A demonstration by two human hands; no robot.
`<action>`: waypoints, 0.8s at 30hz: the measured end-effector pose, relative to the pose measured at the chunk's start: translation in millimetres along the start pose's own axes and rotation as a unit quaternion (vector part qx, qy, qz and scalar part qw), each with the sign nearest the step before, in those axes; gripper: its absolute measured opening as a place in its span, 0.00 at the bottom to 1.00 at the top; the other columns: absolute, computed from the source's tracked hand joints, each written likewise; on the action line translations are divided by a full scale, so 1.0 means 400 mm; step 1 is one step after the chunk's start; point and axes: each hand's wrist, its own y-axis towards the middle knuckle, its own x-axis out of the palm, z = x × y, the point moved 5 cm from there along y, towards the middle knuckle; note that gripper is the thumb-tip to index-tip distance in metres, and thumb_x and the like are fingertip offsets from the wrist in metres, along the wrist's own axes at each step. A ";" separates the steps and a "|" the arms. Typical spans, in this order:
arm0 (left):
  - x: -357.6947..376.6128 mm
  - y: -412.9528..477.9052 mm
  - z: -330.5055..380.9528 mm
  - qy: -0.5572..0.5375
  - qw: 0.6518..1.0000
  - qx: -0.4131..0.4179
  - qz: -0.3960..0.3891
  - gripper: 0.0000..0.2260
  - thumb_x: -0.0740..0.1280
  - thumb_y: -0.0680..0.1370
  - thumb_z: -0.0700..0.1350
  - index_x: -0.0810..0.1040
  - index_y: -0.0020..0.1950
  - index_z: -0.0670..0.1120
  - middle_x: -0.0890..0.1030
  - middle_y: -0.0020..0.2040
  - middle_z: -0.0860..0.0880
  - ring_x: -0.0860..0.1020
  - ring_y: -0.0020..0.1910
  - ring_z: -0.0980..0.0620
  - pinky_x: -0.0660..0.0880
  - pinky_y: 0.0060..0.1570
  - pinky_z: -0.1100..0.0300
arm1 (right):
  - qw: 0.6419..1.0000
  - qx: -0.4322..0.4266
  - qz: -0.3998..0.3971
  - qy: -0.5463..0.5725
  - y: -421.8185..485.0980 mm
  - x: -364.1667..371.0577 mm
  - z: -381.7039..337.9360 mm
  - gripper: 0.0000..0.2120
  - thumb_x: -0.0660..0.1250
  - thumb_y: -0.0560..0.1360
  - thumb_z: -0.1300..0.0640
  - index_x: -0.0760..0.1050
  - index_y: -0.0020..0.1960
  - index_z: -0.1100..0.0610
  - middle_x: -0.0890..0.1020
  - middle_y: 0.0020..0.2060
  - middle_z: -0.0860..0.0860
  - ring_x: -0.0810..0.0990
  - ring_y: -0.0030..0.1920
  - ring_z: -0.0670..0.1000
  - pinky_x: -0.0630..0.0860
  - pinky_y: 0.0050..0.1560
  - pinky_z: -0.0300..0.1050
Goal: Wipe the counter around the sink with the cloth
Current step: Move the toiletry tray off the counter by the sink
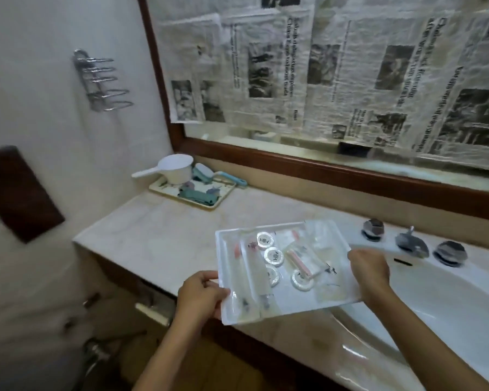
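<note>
My left hand (201,294) and right hand (369,273) each grip an end of the tray (223,238) over the counter (158,230), just left of the sink (435,300); no cloth in sight.

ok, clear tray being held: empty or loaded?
Loaded: the clear tray holds round white packets and wrapped sachets.

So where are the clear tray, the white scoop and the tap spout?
clear tray (222,249): head view, on its left rim.
white scoop (175,173): head view, on the bowl's side wall.
tap spout (411,244): head view, on the spout's top.
</note>
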 end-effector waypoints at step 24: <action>-0.843 0.654 -0.204 -0.067 0.934 -0.205 0.286 0.11 0.69 0.75 0.34 0.74 0.54 0.44 0.80 0.47 0.47 0.81 0.46 0.48 0.81 0.41 0.54 | 0.938 -0.193 -0.272 -0.095 -0.063 1.481 -0.751 0.19 0.62 0.71 0.55 0.79 0.60 0.56 0.77 0.60 0.60 0.72 0.60 0.61 0.71 0.59 0.53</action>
